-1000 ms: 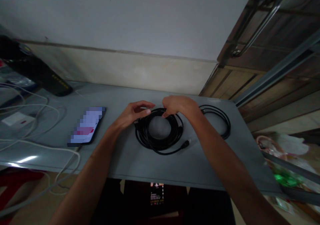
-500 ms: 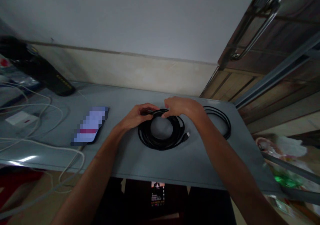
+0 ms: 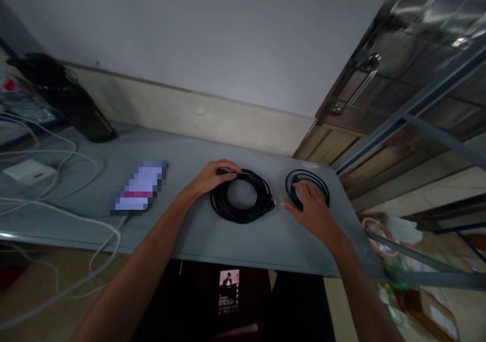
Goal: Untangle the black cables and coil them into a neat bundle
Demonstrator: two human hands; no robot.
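Note:
A thick coil of black cable [image 3: 245,215] lies flat on the grey table, its plug end at the right side of the ring. My left hand [image 3: 213,177] pinches the upper left of this coil between thumb and fingers. To the right is a smaller, thinner coil of black cable [image 3: 327,190]. Over it, my right hand [image 3: 313,207] is spread with the thumb apart, fingertips at the middle of that ring; whether they touch the cable is hard to tell.
A phone [image 3: 140,187] with a blurred screen lies left on the table [image 3: 243,248]. Behind it leans a black bottle [image 3: 81,106]; white cables and a white box [image 3: 29,172] sit farther left. A lit phone [image 3: 228,289] shows below the table edge. Metal bars [image 3: 402,114] rise at the right.
My right hand has left the large coil and moved right to the small one, its fingers spreading. My left hand stays on the large coil. The view has turned slightly.

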